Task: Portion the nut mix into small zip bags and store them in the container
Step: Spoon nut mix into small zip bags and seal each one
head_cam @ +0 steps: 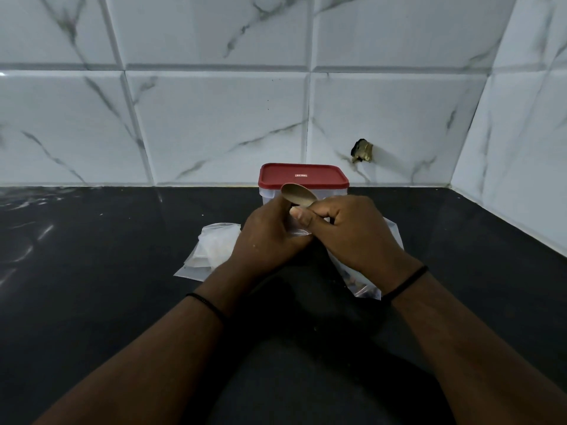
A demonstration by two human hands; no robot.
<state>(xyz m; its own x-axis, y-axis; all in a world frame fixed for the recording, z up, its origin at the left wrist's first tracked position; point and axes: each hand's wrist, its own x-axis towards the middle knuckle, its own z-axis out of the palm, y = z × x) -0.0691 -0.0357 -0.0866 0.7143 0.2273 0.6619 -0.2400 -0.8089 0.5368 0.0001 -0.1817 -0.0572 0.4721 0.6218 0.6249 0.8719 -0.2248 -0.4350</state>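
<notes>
A clear plastic container [266, 194] with a red lid [302, 177] on it stands at the back of the black counter. In front of it my left hand [267, 237] grips a small clear zip bag [296, 230] that is mostly hidden between my hands. My right hand [352, 231] holds a metal spoon [299, 194] with its bowl sticking up toward the container, and its thumb presses on the small bag. A larger clear bag of nut mix [363, 288] lies under my right wrist. A pile of small zip bags [211, 250] lies left of my left hand.
The black counter [107, 271] runs to white marble-look wall tiles [214, 124] at the back and right. A small dark hole with a brass fitting [362, 151] is in the wall behind the container.
</notes>
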